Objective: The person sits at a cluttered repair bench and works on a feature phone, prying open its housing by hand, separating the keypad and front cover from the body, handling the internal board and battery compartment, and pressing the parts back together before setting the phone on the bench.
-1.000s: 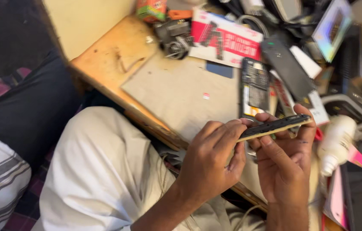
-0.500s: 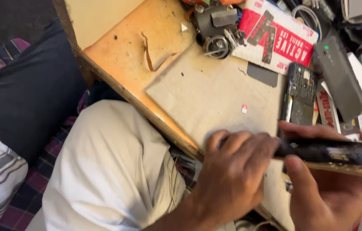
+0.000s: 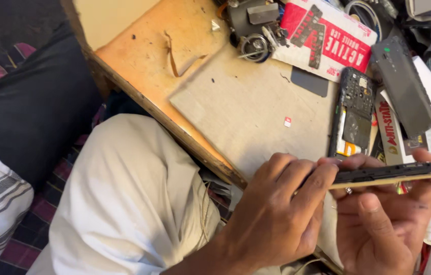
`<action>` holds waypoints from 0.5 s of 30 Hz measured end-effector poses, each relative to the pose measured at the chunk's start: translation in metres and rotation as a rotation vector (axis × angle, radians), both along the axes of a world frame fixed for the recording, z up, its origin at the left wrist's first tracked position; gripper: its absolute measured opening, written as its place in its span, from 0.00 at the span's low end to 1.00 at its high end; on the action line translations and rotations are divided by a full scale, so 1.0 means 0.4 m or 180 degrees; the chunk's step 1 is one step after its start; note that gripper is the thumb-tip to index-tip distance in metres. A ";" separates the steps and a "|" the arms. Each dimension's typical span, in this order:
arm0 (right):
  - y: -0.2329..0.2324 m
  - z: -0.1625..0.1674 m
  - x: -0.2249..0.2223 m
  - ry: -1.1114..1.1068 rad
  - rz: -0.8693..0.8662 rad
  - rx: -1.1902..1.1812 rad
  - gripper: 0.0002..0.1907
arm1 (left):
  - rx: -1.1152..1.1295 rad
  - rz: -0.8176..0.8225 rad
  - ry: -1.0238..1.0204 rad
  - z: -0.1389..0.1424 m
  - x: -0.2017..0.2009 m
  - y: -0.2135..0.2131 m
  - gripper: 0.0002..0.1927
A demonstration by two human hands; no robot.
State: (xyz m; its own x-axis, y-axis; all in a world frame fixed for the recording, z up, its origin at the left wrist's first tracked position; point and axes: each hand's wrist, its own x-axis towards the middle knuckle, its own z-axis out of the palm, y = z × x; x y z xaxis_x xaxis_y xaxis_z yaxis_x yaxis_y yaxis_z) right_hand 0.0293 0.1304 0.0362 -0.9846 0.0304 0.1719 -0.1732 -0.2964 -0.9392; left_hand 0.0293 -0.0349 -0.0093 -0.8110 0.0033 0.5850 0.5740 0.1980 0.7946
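Phone frame [image 3: 394, 174] — between both hands

Head camera, looking steeply down, close over workbench [image 3: 139, 56]

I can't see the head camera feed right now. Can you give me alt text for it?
Two bare hands, left hand and right hand, hold a thin phone frame edge-on above a cluttered wooden workbench. Behind it on the grey mat lie an opened phone body, a dark back cover and a red-and-white box.
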 end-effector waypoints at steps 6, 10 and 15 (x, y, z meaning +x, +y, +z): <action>0.047 -0.048 0.077 0.0167 -0.0206 -0.0274 0.30 | 0.0140 -0.0375 0.0122 0.040 0.030 0.004 0.21; 0.071 -0.054 0.120 0.0135 -0.0390 -0.0046 0.29 | 0.0432 -0.0326 0.0297 0.054 0.039 0.019 0.18; 0.045 -0.044 0.137 0.0139 -0.0214 -0.0248 0.31 | 0.0510 -0.0232 0.0414 0.047 0.053 0.023 0.15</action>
